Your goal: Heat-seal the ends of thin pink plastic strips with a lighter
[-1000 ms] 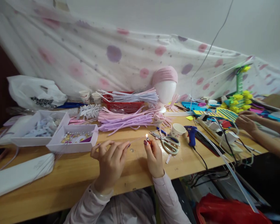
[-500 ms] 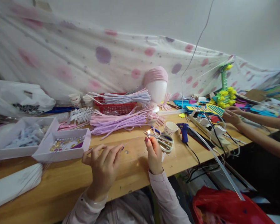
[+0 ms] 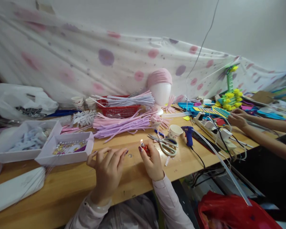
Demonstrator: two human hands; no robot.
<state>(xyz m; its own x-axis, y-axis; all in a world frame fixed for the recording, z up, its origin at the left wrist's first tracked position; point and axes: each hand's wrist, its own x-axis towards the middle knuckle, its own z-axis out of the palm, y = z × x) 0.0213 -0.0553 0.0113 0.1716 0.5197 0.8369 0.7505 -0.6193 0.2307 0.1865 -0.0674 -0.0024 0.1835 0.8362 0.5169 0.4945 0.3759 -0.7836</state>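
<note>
My right hand (image 3: 152, 160) grips a small red lighter (image 3: 145, 148) with a little flame (image 3: 141, 142) burning at its top. My left hand (image 3: 108, 168) is just left of it, fingers pinched on a thin, almost clear strand (image 3: 131, 148) whose end reaches toward the flame. Both hands hover low over the wooden table (image 3: 69, 187). Green-handled scissors (image 3: 168, 147) lie just right of my right hand.
Pink and lilac pipe cleaners (image 3: 120, 124), a red basket (image 3: 119, 109), a foam head (image 3: 160, 90), white trays of beads (image 3: 66, 149), a paper cup (image 3: 175, 131), a blue glue gun (image 3: 187, 133) and a power strip (image 3: 214, 128) crowd the table. Another person's hands (image 3: 237, 119) work at right.
My right hand with the lit lighter moved left and lower, closer to my left hand and the strand's end. The camera view shifted slightly.
</note>
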